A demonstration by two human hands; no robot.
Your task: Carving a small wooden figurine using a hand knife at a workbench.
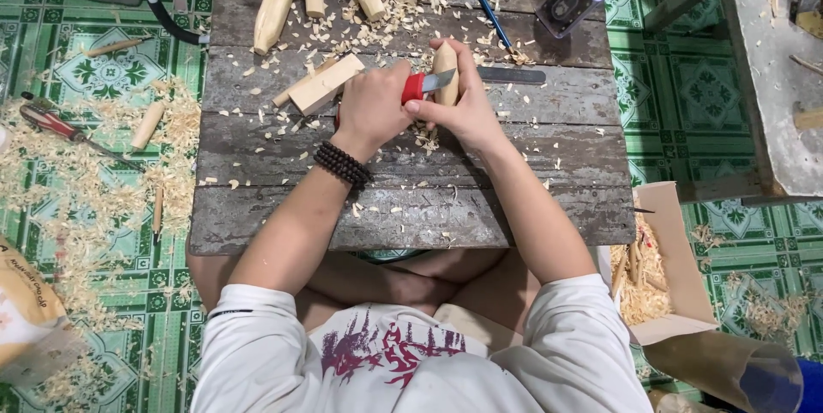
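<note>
Rounded pale wood piece [445, 66] in right hand [459, 104], red-handled knife [426, 84] in left hand [370, 109].

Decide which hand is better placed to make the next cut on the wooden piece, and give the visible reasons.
Left, probably. The left hand grips the red-handled knife, its blade lying against the wooden piece. The right hand holds that piece, thumb near the blade, so it is placed to steady rather than cut.

Six carved wooden pieces [273, 3]; one knife [426, 84]; one pencil [484, 3].
</note>
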